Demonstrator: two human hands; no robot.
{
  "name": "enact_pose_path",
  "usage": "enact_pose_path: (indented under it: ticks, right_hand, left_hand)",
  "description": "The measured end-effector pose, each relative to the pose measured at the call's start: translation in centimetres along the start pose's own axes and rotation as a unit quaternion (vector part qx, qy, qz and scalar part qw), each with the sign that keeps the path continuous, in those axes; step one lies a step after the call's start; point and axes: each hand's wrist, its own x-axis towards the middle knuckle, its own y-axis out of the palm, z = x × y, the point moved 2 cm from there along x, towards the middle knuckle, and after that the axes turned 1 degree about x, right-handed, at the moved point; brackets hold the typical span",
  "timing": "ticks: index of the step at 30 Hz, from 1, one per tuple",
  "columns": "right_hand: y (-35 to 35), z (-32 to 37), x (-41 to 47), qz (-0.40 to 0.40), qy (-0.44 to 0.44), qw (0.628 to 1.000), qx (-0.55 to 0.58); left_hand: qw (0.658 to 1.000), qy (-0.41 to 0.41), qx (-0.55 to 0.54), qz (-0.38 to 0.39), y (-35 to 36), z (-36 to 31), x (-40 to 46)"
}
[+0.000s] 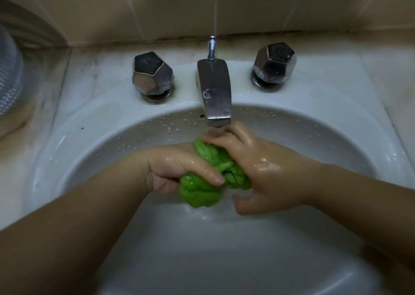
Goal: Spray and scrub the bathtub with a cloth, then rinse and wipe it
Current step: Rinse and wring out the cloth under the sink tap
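Note:
A wet, bunched green cloth is held over the white basin, just below the chrome spout. My left hand grips the cloth's lower left part, with the fingers curled over it. My right hand grips the cloth's upper right part, its fingertips right under the spout's mouth. Both hands are wet and shiny. Water seems to run from the spout onto the fingers and the cloth. Most of the cloth's middle is hidden between the two hands.
Two faceted chrome tap knobs stand left and right of the spout, with a drain pull rod behind it. Water drops dot the basin's rim. Beige tiles form the back wall. A ribbed hose lies at the far left.

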Motion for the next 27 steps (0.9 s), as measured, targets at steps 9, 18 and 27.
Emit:
enact_pose_path:
  ticks: [9, 18, 27]
  right_hand:
    - [3.0, 0.5, 2.8, 0.084, 0.126, 0.966, -0.208]
    - [3.3, -1.7, 4.2, 0.201, 0.212, 0.955, -0.057]
    - [3.4, -2.0, 4.5, 0.142, 0.252, 0.932, 0.216]
  left_hand:
    - [0.927, -0.113, 0.299, -0.197, 0.0, 0.1, 2.1]
    - [0.752, -0.087, 0.568, -0.322, 1.4, -1.4, 1.1]
    - [0.658, 0.006, 0.693, -0.293, 0.3, -0.8, 0.4]
